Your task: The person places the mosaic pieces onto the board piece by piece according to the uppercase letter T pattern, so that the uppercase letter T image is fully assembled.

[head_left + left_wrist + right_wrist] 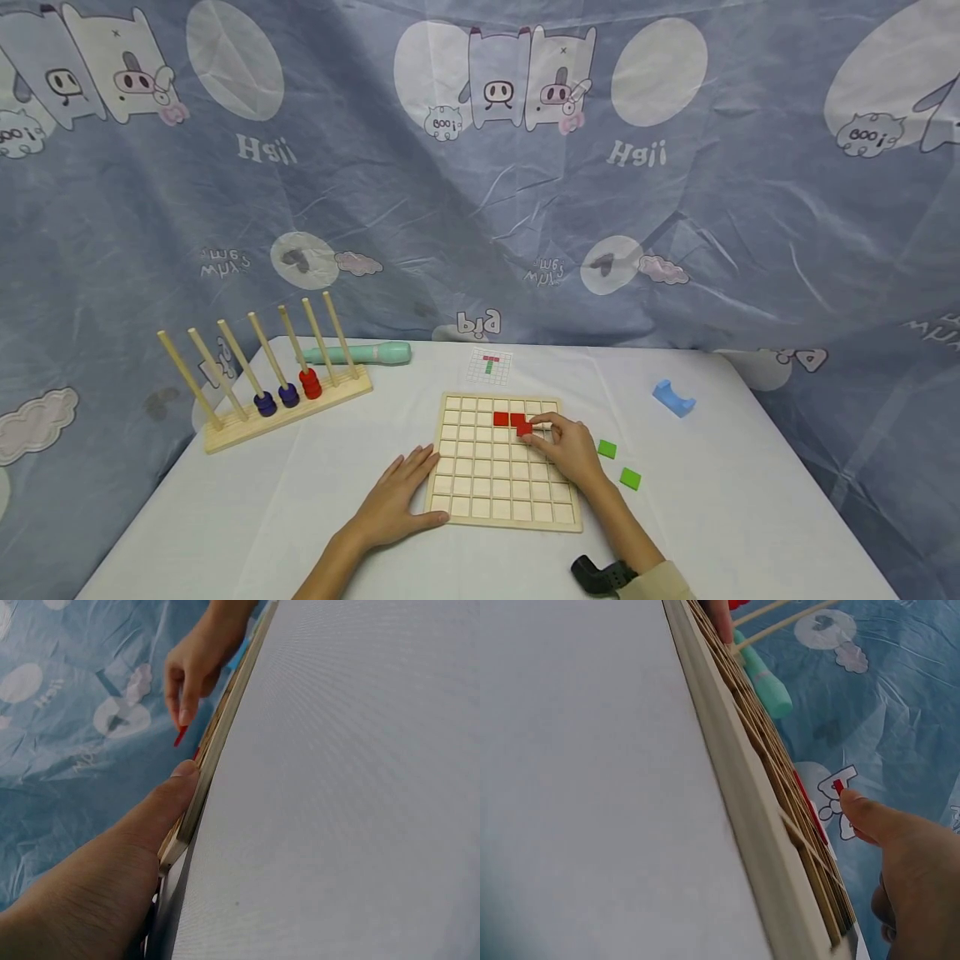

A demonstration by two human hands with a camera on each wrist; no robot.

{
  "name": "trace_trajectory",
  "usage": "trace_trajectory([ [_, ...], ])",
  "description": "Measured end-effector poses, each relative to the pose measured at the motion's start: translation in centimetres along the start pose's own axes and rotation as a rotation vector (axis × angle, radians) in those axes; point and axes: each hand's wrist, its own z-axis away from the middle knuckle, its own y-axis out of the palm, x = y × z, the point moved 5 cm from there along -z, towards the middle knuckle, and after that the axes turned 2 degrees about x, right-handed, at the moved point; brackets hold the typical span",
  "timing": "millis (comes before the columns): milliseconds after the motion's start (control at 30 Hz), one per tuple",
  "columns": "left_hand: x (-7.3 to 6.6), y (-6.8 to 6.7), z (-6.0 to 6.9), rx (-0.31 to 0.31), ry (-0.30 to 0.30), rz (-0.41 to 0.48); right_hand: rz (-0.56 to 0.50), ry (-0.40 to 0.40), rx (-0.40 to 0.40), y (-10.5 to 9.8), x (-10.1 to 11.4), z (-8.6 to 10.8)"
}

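Note:
A square wooden grid board [491, 487] lies on the white table. Two red square tiles [501, 419] sit side by side in its upper rows. My right hand [573, 454] pinches another red tile [524, 429] between thumb and fingers, just above the board; both wrist views show this tile raised off the grid. With fingers spread, my left hand [397, 500] rests against the board's left side. Its thumb [169, 799] touches the near left corner. Two green tiles [630, 478] lie on the table to the right of the board.
Behind the board lies a printed pattern card [490, 367] with a red and green T. A wooden peg abacus [288, 415] with blue and red beads stands at left, a mint-green cylindrical object [390, 353] behind it. A blue curved block [673, 399] lies at right.

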Motion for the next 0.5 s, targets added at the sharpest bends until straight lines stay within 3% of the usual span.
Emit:
trace_trajectory([
  [267,-0.1,-0.2,0.0,-0.001,0.004,0.011,-0.014,0.025,-0.009,2.3,1.6,-1.3],
  [500,-0.1,-0.1,0.0,-0.005,0.006,0.011,0.041,0.012,-0.012,4.2,2.5,-2.5],
])
